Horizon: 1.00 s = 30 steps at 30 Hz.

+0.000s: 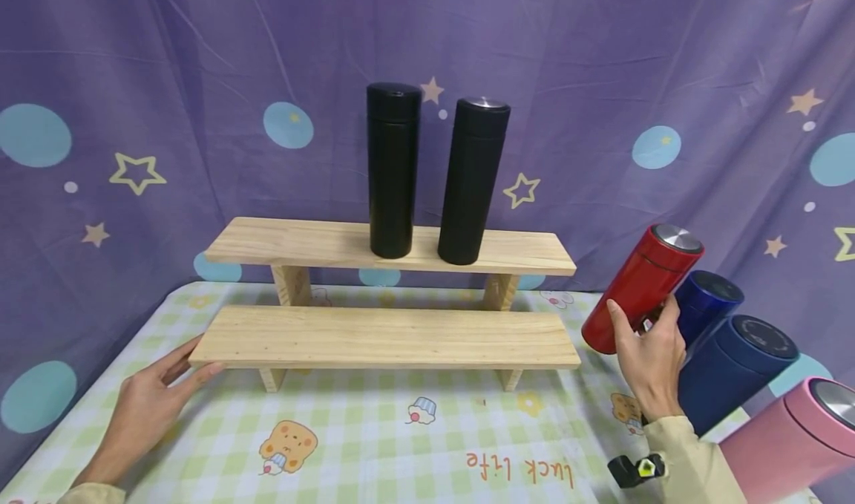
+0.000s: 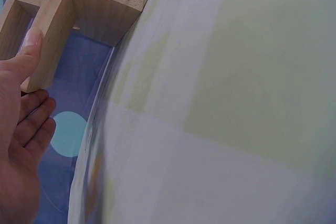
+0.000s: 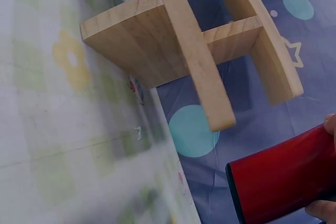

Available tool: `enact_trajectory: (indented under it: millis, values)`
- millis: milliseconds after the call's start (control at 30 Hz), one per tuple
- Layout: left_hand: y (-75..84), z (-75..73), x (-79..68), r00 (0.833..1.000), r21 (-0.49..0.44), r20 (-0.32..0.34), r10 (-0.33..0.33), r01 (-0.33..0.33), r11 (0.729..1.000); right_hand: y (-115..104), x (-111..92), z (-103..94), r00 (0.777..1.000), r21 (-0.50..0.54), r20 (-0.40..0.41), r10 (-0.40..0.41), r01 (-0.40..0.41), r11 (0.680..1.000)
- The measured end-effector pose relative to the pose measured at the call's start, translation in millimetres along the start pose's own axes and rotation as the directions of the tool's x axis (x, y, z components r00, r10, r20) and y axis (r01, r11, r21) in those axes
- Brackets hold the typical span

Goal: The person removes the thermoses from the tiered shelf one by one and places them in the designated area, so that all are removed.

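Note:
My right hand (image 1: 651,355) grips a red thermos (image 1: 634,289) with a silver lid top, tilted to the right, beside the right end of a two-tier wooden shelf (image 1: 387,337). In the right wrist view, the dark base of the red thermos (image 3: 283,179) points toward the shelf, with fingertips at its side. At the left end of the lower board, my left hand (image 1: 150,400) holds the wood, thumb on one side and fingers at the other, as the left wrist view shows. Two black thermoses, one all black (image 1: 392,177) and one with a silver-topped lid (image 1: 473,185), stand on the upper board.
On the right are a blue thermos (image 1: 708,303), a larger navy thermos (image 1: 731,370) and a pink thermos (image 1: 795,444), close by my right arm. A checked tablecloth (image 1: 361,444) covers the table. Behind it hangs a purple curtain (image 1: 574,59) with stars and dots.

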<state>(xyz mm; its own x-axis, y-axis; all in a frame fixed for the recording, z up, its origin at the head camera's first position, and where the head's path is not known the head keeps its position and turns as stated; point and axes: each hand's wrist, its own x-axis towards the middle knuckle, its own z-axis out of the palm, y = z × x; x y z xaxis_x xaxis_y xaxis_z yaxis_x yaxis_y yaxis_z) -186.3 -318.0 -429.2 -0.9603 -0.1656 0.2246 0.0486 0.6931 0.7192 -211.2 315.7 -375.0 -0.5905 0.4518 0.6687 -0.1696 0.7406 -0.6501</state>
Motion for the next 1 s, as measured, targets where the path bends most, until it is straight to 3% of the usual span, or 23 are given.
enact_trajectory:
  millis: [600,1000]
  values:
    - [-1.6,1.2,0.9,0.999,0.011,-0.020,0.029,-0.029,1.000,-17,10,-3.2,1.000,0.041,-0.006,-0.019,0.019,0.999]
    - [-3.1,1.2,1.0,1.000,0.011,-0.016,0.015,-0.014,1.000,-32,17,-6.2,0.998,0.040,-0.007,-0.058,0.058,0.998]
